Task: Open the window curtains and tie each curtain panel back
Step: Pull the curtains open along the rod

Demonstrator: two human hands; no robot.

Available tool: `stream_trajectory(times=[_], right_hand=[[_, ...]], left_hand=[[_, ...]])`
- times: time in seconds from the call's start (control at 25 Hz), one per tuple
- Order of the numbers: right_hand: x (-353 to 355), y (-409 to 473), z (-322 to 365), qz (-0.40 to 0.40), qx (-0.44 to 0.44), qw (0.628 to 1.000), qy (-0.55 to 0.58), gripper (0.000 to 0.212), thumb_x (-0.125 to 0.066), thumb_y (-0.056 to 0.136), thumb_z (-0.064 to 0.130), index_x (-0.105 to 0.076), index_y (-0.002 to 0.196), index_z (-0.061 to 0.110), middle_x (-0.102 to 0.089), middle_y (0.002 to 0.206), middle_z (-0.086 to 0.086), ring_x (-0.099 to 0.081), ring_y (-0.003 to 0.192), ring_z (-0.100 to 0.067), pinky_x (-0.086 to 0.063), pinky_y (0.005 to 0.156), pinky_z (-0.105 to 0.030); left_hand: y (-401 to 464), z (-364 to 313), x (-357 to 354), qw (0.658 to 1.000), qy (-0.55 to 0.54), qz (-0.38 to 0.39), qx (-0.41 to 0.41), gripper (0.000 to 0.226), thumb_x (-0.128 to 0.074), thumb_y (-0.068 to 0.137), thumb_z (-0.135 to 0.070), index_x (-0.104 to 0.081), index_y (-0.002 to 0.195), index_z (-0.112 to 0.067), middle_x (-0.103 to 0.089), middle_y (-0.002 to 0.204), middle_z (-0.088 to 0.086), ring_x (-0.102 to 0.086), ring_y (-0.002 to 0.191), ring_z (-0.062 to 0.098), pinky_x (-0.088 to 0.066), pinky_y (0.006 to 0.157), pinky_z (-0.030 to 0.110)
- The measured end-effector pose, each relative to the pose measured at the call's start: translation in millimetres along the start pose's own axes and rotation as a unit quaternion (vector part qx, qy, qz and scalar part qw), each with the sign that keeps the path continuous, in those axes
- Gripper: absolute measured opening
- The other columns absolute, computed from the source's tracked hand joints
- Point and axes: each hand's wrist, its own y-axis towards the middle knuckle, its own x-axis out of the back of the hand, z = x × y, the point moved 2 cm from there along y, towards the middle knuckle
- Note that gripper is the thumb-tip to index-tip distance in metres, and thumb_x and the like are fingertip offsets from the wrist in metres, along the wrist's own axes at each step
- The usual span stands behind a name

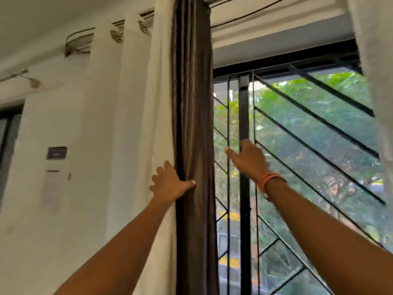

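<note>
The left curtain (pixel 192 124), a brown panel backed by a white one (pixel 136 124), is already bunched at the left edge of the window (pixel 297 145), glass mostly exposed. The right curtain (pixel 374 60) sits pulled off to the right. No tie-back visible on either, so tying looks still to do. The left hand (pixel 170 185) grips the brown folds, thumb on the front, fingers wrapped behind toward the white panel. The right hand (pixel 247 159) is raised near the window grille (pixel 244 107), apart from the curtain, fingers loosely spread; whether it touches the bars cannot be told. An orange band (pixel 269 179) circles its wrist.
</note>
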Motion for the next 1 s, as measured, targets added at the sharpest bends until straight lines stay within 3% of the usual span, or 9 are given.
stream_trajectory(times=[0.16, 0.32, 0.4, 0.48, 0.6, 0.72, 0.88, 0.92, 1.0], right_hand=[[-107.0, -15.7, 46.6, 0.095, -0.048, 0.990, 0.091, 0.129, -0.067, 0.063, 0.079, 0.001, 0.154, 0.017, -0.029, 0.156, -0.021, -0.040, 0.138, -0.038, -0.035, 0.110, -0.054], [-144.3, -8.7, 65.9, 0.074, -0.085, 0.986, 0.127, 0.139, -0.076, 0.064, 0.067, 0.025, 0.150, 0.025, -0.023, 0.156, -0.024, -0.041, 0.135, -0.041, -0.032, 0.111, -0.058], [-152.0, -2.3, 69.4, 0.067, -0.091, 0.986, 0.125, 0.125, -0.078, 0.073, 0.045, 0.015, 0.153, 0.019, -0.039, 0.148, -0.023, -0.049, 0.128, -0.041, -0.037, 0.108, -0.057], [-150.3, -0.6, 71.0, 0.034, -0.078, 0.992, 0.096, 0.079, -0.067, 0.083, 0.018, -0.022, 0.146, 0.010, -0.057, 0.129, -0.019, -0.057, 0.117, -0.039, -0.044, 0.102, -0.054], [-132.6, -2.2, 57.8, -0.002, -0.048, 0.992, 0.119, 0.037, -0.055, 0.084, 0.011, -0.047, 0.121, 0.012, -0.065, 0.110, -0.015, -0.063, 0.103, -0.036, -0.049, 0.092, -0.048], [-95.3, -5.0, 22.9, -0.025, -0.022, 0.981, 0.189, 0.025, -0.052, 0.089, 0.010, -0.052, 0.113, 0.011, -0.062, 0.096, -0.009, -0.061, 0.089, -0.032, -0.043, 0.072, -0.032], [-24.2, -4.8, -18.4, -0.104, 0.001, 0.981, 0.162, 0.020, -0.048, 0.088, 0.007, -0.054, 0.107, 0.006, -0.059, 0.091, -0.010, -0.060, 0.088, -0.035, -0.041, 0.068, -0.035], [-8.9, -4.6, -25.4, -0.116, 0.008, 0.982, 0.151, 0.019, -0.049, 0.089, 0.009, -0.054, 0.107, 0.006, -0.059, 0.090, -0.010, -0.060, 0.087, -0.036, -0.043, 0.068, -0.037], [19.3, -8.5, -35.5, -0.137, 0.018, 0.985, 0.104, 0.019, -0.051, 0.092, 0.019, -0.050, 0.108, 0.010, -0.060, 0.087, -0.009, -0.061, 0.084, -0.037, -0.045, 0.065, -0.040]], left_hand=[[4.3, 29.1, -11.4, 0.981, 0.062, -0.129, -0.134, 0.100, -0.070, 0.079, -0.048, -0.011, 0.153, -0.013, -0.022, 0.150, 0.016, -0.035, 0.131, 0.035, -0.043, 0.101, 0.048], [9.3, 42.4, -13.6, 0.957, -0.036, -0.119, -0.262, 0.058, -0.061, 0.085, -0.018, -0.038, 0.138, -0.017, -0.046, 0.128, 0.005, -0.057, 0.104, 0.024, -0.056, 0.081, 0.042], [12.0, 54.3, -8.9, 0.967, 0.011, -0.136, -0.214, 0.027, -0.054, 0.090, -0.018, -0.051, 0.117, -0.018, -0.059, 0.109, 0.003, -0.062, 0.085, 0.022, -0.055, 0.071, 0.036], [14.2, 61.6, -4.1, 0.986, -0.026, -0.108, -0.122, 0.018, -0.053, 0.094, -0.025, -0.054, 0.107, -0.013, -0.063, 0.101, 0.005, -0.059, 0.080, 0.021, -0.048, 0.067, 0.030], [25.1, 55.6, -9.3, 0.977, -0.212, 0.007, -0.031, 0.062, -0.054, 0.090, -0.056, -0.050, 0.126, -0.006, -0.059, 0.116, 0.003, -0.060, 0.105, 0.027, -0.048, 0.083, 0.033], [22.5, 22.6, -28.5, 0.971, -0.225, 0.036, -0.068, 0.084, -0.061, 0.075, -0.069, -0.041, 0.140, -0.019, -0.055, 0.134, 0.007, -0.056, 0.118, 0.029, -0.049, 0.098, 0.045], [-11.5, -43.5, -48.8, 0.986, 0.012, -0.129, -0.105, 0.077, -0.060, 0.092, -0.034, -0.017, 0.152, -0.012, -0.026, 0.148, 0.017, -0.037, 0.127, 0.038, -0.040, 0.102, 0.049], [-16.4, -54.1, -50.8, 0.985, 0.007, -0.134, -0.106, 0.073, -0.060, 0.093, -0.032, -0.021, 0.151, -0.010, -0.029, 0.146, 0.018, -0.040, 0.126, 0.038, -0.041, 0.101, 0.048], [-12.0, -72.7, -57.5, 0.987, -0.106, -0.094, -0.079, 0.039, -0.057, 0.094, -0.025, -0.055, 0.128, -0.007, -0.055, 0.123, 0.017, -0.055, 0.111, 0.035, -0.048, 0.089, 0.043]])
